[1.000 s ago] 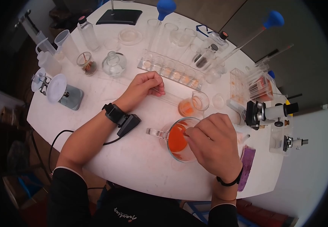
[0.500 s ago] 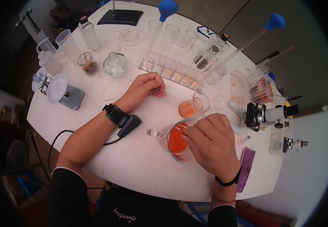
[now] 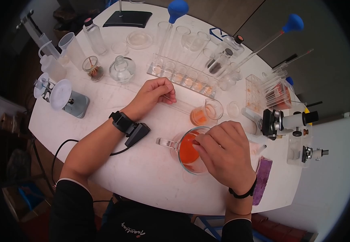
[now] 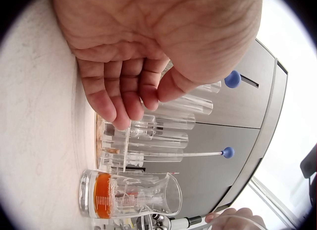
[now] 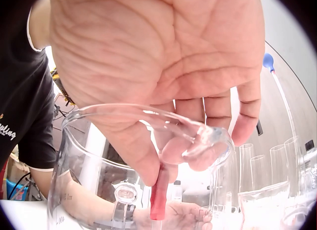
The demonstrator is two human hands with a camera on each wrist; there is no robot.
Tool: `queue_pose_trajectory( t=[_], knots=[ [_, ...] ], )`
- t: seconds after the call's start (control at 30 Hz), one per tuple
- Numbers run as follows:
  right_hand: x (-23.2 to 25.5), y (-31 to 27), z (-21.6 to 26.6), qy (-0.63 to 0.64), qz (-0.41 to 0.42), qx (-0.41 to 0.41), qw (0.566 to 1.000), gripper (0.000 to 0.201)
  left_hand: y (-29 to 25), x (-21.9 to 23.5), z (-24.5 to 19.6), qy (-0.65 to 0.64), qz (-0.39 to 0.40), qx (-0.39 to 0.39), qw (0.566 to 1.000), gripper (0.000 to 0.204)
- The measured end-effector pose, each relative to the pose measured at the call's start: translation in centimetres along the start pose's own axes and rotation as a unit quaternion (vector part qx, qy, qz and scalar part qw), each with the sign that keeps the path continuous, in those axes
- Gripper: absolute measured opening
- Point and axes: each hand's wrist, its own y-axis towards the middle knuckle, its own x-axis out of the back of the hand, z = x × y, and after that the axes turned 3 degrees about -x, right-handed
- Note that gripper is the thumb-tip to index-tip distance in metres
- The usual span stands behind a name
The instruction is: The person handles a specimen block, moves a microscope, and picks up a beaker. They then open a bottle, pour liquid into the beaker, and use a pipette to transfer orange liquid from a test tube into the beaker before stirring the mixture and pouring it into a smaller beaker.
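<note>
My right hand (image 3: 227,151) is over a large handled glass measuring cup (image 5: 74,156) containing orange-red liquid (image 3: 189,149). Thumb and fingertips pinch the red rubber-like end (image 5: 159,193) of a thin clear rod; its lower part is hidden. My left hand (image 3: 155,92) rests near the middle of the white table with curled fingers, holding a thin glass rod (image 4: 127,146). That rod points toward a small glass beaker (image 3: 207,113), which has orange liquid (image 4: 102,195) low inside it and stands just behind the measuring cup.
Behind the hands is a rack of test tubes (image 3: 181,78). A round flask (image 3: 121,70), a jar (image 3: 93,68) and a balance scale (image 3: 72,101) stand left. Rightward are a microscope (image 3: 284,121), a purple cloth (image 3: 263,181) and a clear rack (image 3: 255,94). Blue-bulbed pipettes (image 3: 293,23) rise behind.
My right hand's fingertips have shifted slightly left over the measuring cup, still pinching the red-ended rod. The left hand has stayed in place.
</note>
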Motion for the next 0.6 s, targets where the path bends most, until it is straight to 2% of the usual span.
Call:
queue_pose_trajectory(
  t=[0.6],
  knots=[
    [0.49,0.01,0.14,0.002,-0.01,-0.018,1.0,0.015,0.02,0.05,0.08,0.002,-0.003,0.002,1.0,0.018]
  ],
)
